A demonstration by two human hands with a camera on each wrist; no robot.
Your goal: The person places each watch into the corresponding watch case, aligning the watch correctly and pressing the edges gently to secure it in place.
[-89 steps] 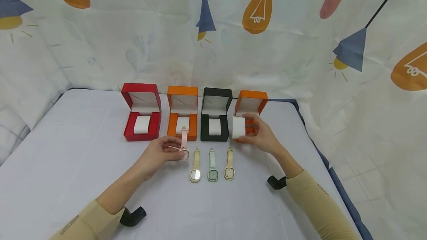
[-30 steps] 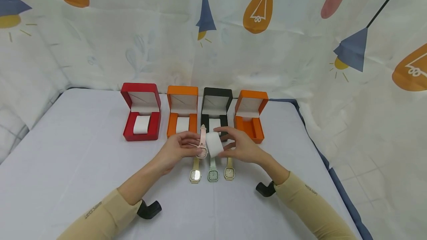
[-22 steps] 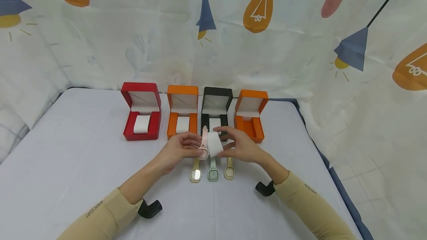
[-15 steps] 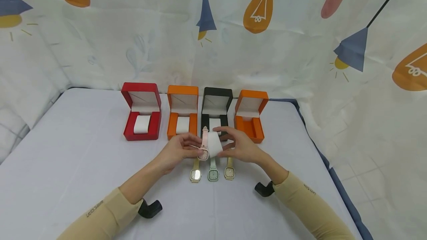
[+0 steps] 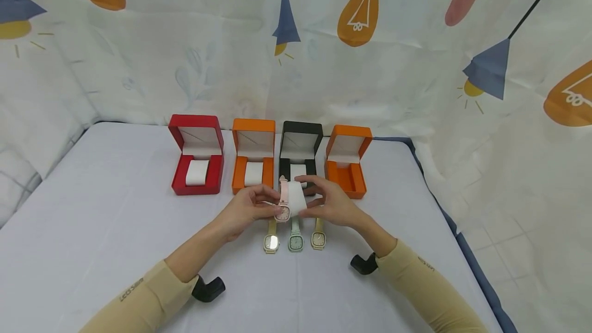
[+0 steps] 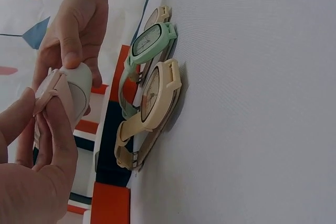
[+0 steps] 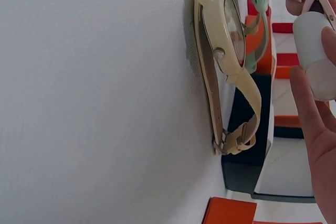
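My left hand (image 5: 242, 210) pinches a pink watch (image 5: 282, 213) by its case, its strap closed in a loop. My right hand (image 5: 336, 203) grips a white watch cushion (image 5: 297, 200) between thumb and fingers. The two meet above the table; in the left wrist view the cushion (image 6: 80, 80) sits right at the opening of the pink strap loop (image 6: 64, 95). Below them lie a cream watch (image 5: 271, 243), a mint green watch (image 5: 295, 243) and a second cream watch (image 5: 318, 240) in a row, their straps partly hidden by the hands.
Behind the hands stand open watch boxes: red (image 5: 213, 176), orange (image 5: 240, 173) and black (image 5: 284, 166), each with a white cushion inside. The orange box (image 5: 357, 181) at the right has no cushion. A patterned curtain (image 5: 314, 86) hangs behind the white-covered table (image 5: 115, 194).
My right hand has taken the cushion out of the right orange box and carried it left. My left hand has moved right with the pink watch, and watch and cushion have come together.
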